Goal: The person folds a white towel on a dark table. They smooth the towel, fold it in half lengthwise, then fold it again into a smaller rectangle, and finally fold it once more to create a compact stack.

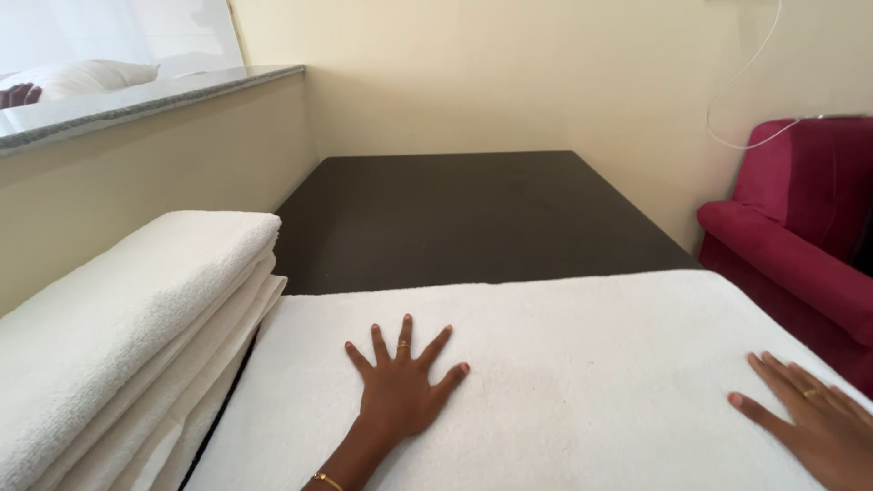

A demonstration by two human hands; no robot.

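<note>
Left hand (400,386) flat, fingers spread, gripping nothing, on white towel (564,364) spread across counter's (455,214) near edge. Right hand (814,418) flat, ungripping, at towel's right edge. Folded towel stack (118,336) along left edge. Red armchair (800,236) beyond, right.

Overall light: bright, soft daylight, evenly spread, with no hard glare on the near surfaces.
Source: the window (127,32) at far left is blown out to near white.
Wall (509,73): pale yellow, brightest at upper right, shading darker toward the far left corner.
Table (473,218): dark and matt, with only a faint sheen.
Towel (582,364): near white with little texture showing; a thin soft shadow under the left hand (400,386).
Stack of towels (118,336): dark gaps between its folds.
Sharpness: centre crisp; right hand (814,418) slightly soft.
Distortion: wide-angle stretch at left and right edges.
</note>
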